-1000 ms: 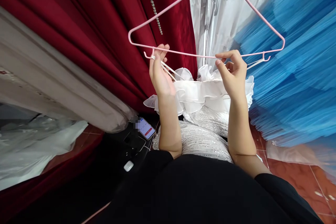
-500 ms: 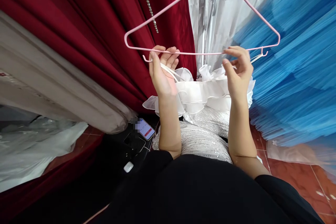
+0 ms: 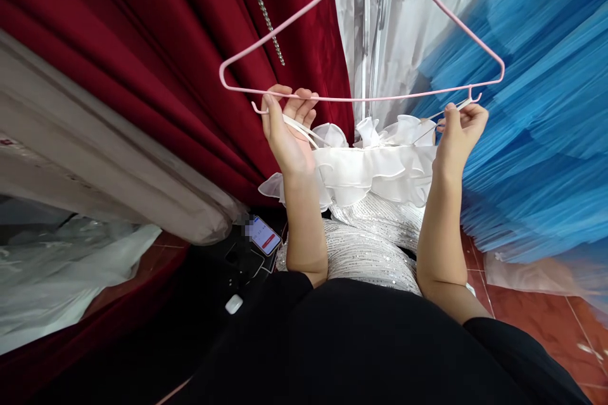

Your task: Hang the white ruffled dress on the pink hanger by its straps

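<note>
A pink wire hanger (image 3: 363, 100) is upright in front of me, with a small hook below each end of its bottom bar. My left hand (image 3: 291, 130) pinches the bar near the left hook between thumb and forefinger, its other fingers spread; white straps (image 3: 300, 128) pass across its palm. At the right end, my right hand (image 3: 458, 136) is closed on a thin white strap that loops over the right hook. Below hangs a white dress with a ruffled organza top (image 3: 349, 168) and a sequined skirt (image 3: 365, 256) lying over my lap.
Red drapery (image 3: 190, 57) and a beige gown (image 3: 114, 152) hang at the left, blue tulle (image 3: 541, 139) at the right. A lit phone (image 3: 264, 235) and a small white case (image 3: 234, 304) lie on a black surface at the lower left.
My right hand has moved right, from the hanger's bar to the strap by the right hook, and its fingers have closed. The hanger and my left hand have shifted slightly left.
</note>
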Demonstrator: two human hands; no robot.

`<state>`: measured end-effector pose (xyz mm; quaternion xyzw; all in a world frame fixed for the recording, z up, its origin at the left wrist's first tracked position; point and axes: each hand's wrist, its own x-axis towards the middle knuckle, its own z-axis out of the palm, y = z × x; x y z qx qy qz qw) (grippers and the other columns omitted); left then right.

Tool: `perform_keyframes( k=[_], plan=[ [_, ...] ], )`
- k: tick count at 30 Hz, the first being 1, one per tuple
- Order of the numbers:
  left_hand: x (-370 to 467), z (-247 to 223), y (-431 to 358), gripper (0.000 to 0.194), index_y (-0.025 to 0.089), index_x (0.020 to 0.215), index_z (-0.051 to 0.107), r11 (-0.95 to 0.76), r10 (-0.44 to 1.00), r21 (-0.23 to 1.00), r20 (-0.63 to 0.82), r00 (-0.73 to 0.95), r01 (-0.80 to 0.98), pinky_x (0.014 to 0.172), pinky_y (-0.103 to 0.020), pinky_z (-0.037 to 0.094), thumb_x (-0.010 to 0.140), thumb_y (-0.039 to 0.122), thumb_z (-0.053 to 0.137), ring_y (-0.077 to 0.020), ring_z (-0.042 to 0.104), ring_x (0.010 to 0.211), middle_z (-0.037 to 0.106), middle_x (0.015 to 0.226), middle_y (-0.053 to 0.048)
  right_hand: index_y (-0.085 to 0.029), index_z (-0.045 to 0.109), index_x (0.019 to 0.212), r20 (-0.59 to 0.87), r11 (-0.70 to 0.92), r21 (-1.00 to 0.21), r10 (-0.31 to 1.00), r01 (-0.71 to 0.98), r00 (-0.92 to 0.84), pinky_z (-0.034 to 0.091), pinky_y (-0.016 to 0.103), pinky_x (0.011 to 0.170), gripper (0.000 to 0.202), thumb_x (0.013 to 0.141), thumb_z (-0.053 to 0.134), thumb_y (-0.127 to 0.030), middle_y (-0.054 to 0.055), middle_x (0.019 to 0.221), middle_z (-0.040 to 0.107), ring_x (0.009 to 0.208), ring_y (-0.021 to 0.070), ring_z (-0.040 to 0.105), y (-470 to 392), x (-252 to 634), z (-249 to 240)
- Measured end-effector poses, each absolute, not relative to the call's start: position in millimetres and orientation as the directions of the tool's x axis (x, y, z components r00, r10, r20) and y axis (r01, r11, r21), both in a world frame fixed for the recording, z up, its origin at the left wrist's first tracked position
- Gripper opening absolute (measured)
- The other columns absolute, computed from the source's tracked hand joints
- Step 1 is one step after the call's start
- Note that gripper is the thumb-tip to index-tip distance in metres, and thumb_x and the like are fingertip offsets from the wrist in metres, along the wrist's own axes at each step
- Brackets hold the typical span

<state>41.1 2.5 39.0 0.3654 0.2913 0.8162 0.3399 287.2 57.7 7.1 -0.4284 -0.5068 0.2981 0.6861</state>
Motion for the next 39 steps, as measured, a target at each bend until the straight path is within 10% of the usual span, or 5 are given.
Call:
perform_keyframes(
  k=[14,25,31,34,39],
  plan=[
    [37,38,11,0.036,0.024,0.085,0.050,-0.621,0.744,0.701,0.387,-0.544,-0.350,0.070,-0.026,0.049,0.089,0.059,0.049,-0.0165,0.068,0.078,0.066,0.078,-0.001,-0.025,0.051,0.057,0.467,0.640,-0.765,0.627,-0.069,0.623,0.030,0.029,0.045,0.033,0.086,0.054,-0.041,-0.002,0.053,0.040,0.043,0.0109,0.034,45,303,22],
    [42,43,10,0.030,0.022,0.083,0.049,-0.629,0.732,0.682,0.359,-0.579,-0.373,0.064,-0.025,0.048,0.097,0.047,0.041,-0.0146,0.067,0.070,0.065,0.070,-0.001,-0.033,0.067,0.086,0.265,0.619,-0.685,0.703,-0.384,0.660,0.051,0.030,0.058,0.008,0.080,0.065,-0.029,-0.001,0.099,0.068,0.074,0.0149,0.063,43,316,21],
    [48,43,9,0.030,0.021,0.083,0.050,-0.651,0.710,0.678,0.383,-0.591,-0.342,0.058,-0.024,0.046,0.097,0.047,0.041,-0.0158,0.067,0.071,0.065,0.073,-0.003,-0.030,0.069,0.078,0.213,0.383,-0.812,0.897,-0.440,0.387,0.046,0.027,0.049,0.011,0.071,0.068,-0.021,-0.002,0.078,0.066,0.054,0.0101,0.054,43,295,18],
    [47,42,9,0.031,0.021,0.084,0.051,-0.666,0.706,0.659,0.406,-0.580,-0.349,0.058,-0.024,0.046,0.096,0.049,0.043,-0.0163,0.068,0.072,0.066,0.074,-0.003,-0.027,0.072,0.087,0.359,0.361,-0.840,0.929,-0.404,0.083,0.048,0.030,0.054,0.013,0.076,0.070,-0.032,0.004,0.097,0.071,0.060,0.0126,0.059,30,268,27],
    [44,40,11,0.032,0.021,0.085,0.052,-0.631,0.749,0.658,0.378,-0.544,-0.412,0.059,-0.024,0.045,0.094,0.051,0.046,-0.0161,0.068,0.077,0.067,0.079,-0.004,-0.031,0.070,0.096,0.402,0.405,-0.764,0.908,-0.502,0.121,0.049,0.031,0.057,0.024,0.087,0.054,-0.047,-0.001,0.110,0.071,0.060,0.0125,0.057,25,246,33]
  ],
)
